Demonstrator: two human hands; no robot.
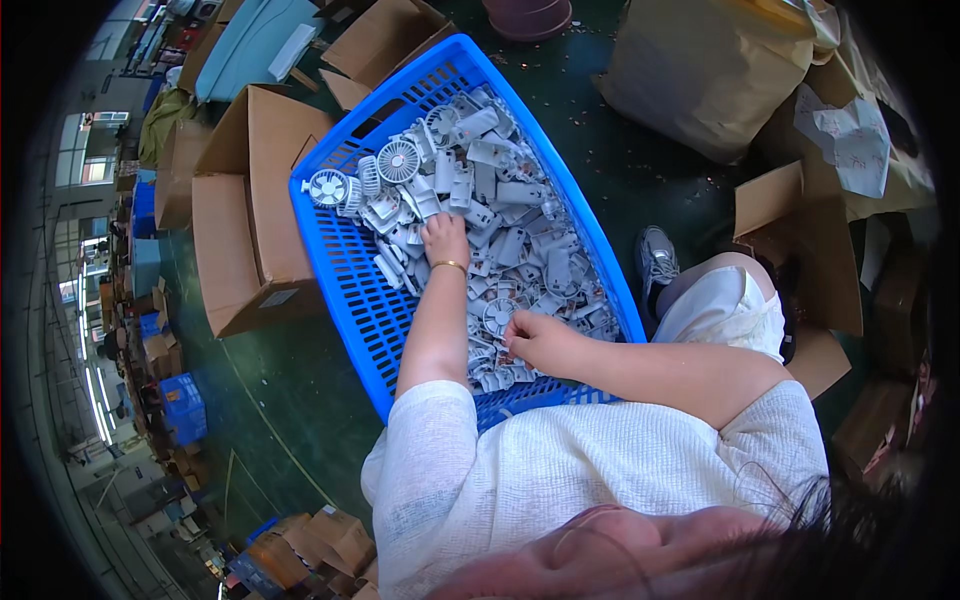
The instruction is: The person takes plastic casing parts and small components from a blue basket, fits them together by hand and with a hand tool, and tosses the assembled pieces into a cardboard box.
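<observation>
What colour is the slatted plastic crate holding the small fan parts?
Bright blue plastic crate, clearest in the head view.

Small pale grey plastic fan parts (490,215) lie heaped and jumbled in a blue slatted plastic crate (350,290); some show round grilles, others are stubby handles, and the heap fills the crate's middle and far end

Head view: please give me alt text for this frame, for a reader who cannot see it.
Seen from above, a person in a white top reaches both hands into a blue plastic crate piled with small white fan parts. The left hand rests further in on the pile; the right hand pinches a piece near the crate's near end. Open cardboard boxes stand around on the dark green floor.
</observation>
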